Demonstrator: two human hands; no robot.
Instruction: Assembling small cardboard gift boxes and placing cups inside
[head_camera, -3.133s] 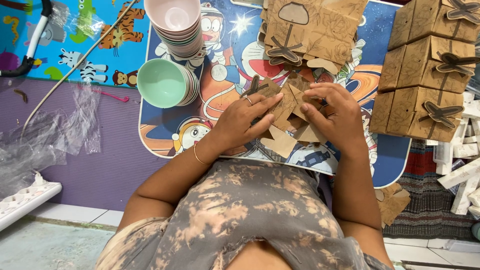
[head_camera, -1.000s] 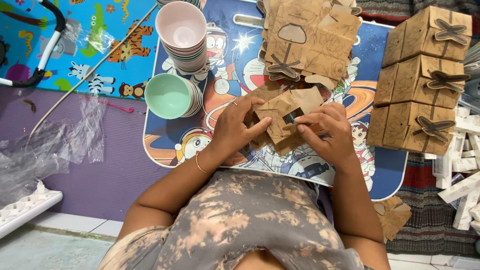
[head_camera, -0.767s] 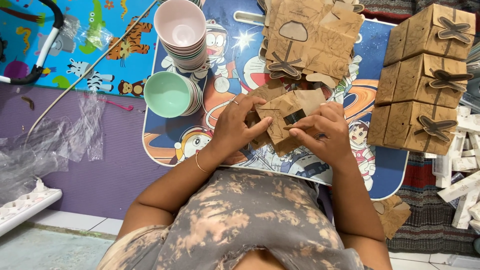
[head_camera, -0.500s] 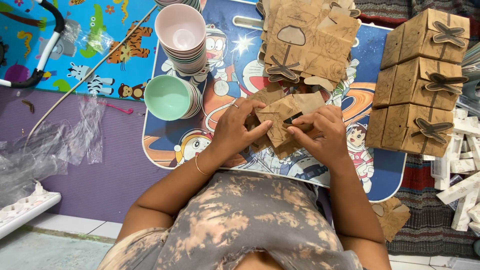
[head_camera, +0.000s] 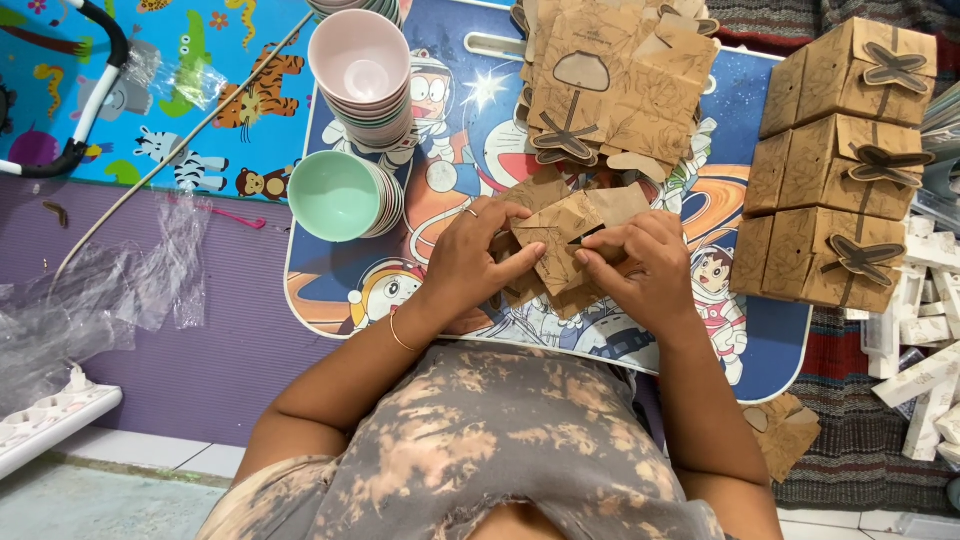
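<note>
Kraft-brown card is mid-fold: the half-formed box blank (head_camera: 565, 250) sits above the small cartoon-printed table (head_camera: 770, 350), pinched between both hands. The left hand (head_camera: 470, 262) clamps its left edge, fingers closed on it; the right hand (head_camera: 645, 265) grips the right flap. Judging by this, the panels are being shaped, and tucking the flap calls for steady counter-pressure. Left lie a clear plastic sheet (head_camera: 90, 300) and stacked bowls (head_camera: 362, 80); right, finished boxes (head_camera: 835, 165) piled up.

Brown paper box (head_camera: 565, 250) (half-folded), tilted
</note>
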